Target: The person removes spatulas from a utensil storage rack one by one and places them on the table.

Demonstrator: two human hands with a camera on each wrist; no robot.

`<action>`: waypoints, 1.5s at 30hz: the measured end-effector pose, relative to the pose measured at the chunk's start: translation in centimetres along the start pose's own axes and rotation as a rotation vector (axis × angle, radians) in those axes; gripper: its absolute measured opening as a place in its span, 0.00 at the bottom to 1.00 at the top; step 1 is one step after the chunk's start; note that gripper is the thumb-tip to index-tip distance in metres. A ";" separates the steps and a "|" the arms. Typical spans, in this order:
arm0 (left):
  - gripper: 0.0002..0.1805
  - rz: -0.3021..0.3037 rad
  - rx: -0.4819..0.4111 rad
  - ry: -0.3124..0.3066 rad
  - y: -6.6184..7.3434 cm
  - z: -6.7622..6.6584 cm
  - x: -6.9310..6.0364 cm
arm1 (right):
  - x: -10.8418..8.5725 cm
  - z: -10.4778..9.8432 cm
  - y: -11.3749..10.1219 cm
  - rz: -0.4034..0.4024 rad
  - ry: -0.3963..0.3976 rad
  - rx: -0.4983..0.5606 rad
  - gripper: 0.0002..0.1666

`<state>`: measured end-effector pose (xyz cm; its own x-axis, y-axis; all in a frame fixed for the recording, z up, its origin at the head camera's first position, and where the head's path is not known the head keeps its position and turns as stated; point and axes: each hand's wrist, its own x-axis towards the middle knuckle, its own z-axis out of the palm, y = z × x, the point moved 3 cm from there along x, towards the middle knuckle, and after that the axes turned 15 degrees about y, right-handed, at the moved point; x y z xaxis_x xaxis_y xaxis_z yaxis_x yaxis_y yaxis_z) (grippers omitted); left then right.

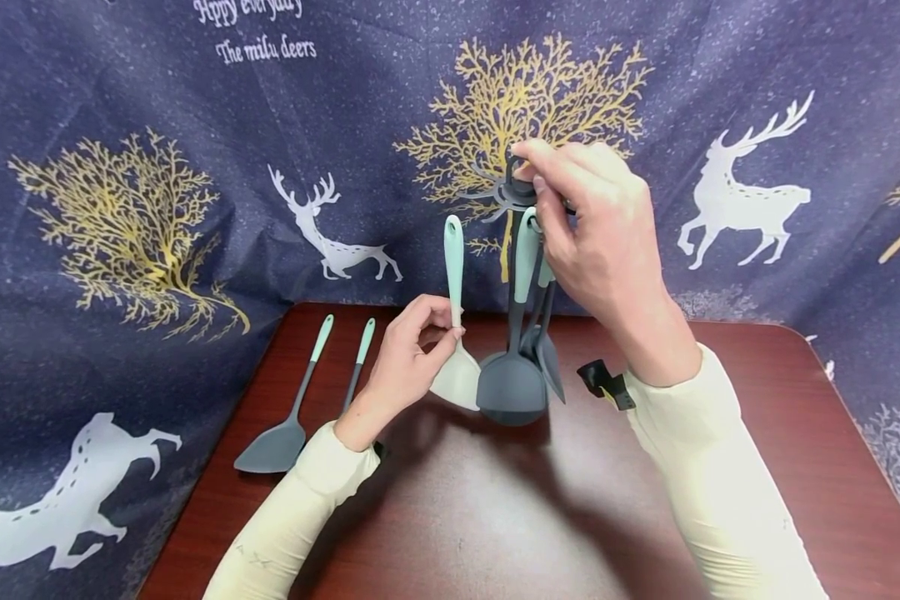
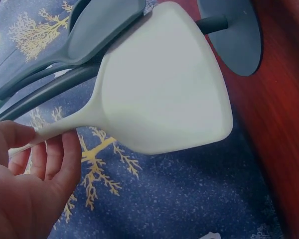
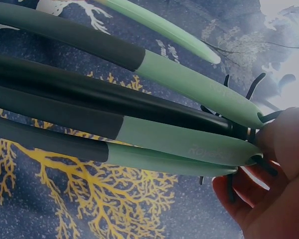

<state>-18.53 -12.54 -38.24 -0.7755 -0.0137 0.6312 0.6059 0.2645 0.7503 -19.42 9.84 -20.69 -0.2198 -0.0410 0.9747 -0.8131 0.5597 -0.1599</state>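
A pale turner with a mint handle [image 1: 454, 258] is pinched at its neck by my left hand [image 1: 408, 354], upright, its head low. In the left wrist view its wide white blade [image 2: 164, 79] faces the camera. My right hand [image 1: 603, 221] grips the top of a dark utensil stand [image 1: 518, 194] with hooks. From the hooks hang several grey utensils with mint handles, among them a ladle [image 1: 512, 385]. In the right wrist view the stand's black pole [image 3: 179, 112] runs between the hanging handles. The pale turner's handle tip [image 3: 209, 54] is apart from the hooks.
On the reddish-brown table [image 1: 735, 467] a grey turner [image 1: 273, 446] lies at the left, with another mint-handled utensil [image 1: 365, 340] beside it, partly hidden by my left arm. The stand's round base [image 2: 241, 42] shows in the left wrist view. A patterned blue cloth [image 1: 390, 108] hangs behind.
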 end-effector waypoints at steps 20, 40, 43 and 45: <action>0.10 -0.110 0.049 -0.017 -1.0 -1.8 -0.4 | 0.1 0.0 0.0 0.005 0.000 -0.002 0.18; 0.12 -0.219 0.173 -0.101 -2.1 -3.8 -1.1 | -0.1 0.0 0.0 0.005 -0.004 -0.011 0.18; 0.12 -0.233 0.199 -0.107 -2.2 -3.9 -1.2 | -0.1 0.0 0.0 0.004 -0.004 -0.011 0.18; 0.11 -0.238 0.217 -0.115 -2.2 -4.0 -1.3 | -0.1 0.0 0.0 0.004 -0.003 -0.010 0.18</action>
<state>-18.15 -16.97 -39.94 -0.9131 0.0061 0.4076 0.3631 0.4665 0.8065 -19.40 9.85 -20.77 -0.2247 -0.0416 0.9735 -0.8067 0.5683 -0.1619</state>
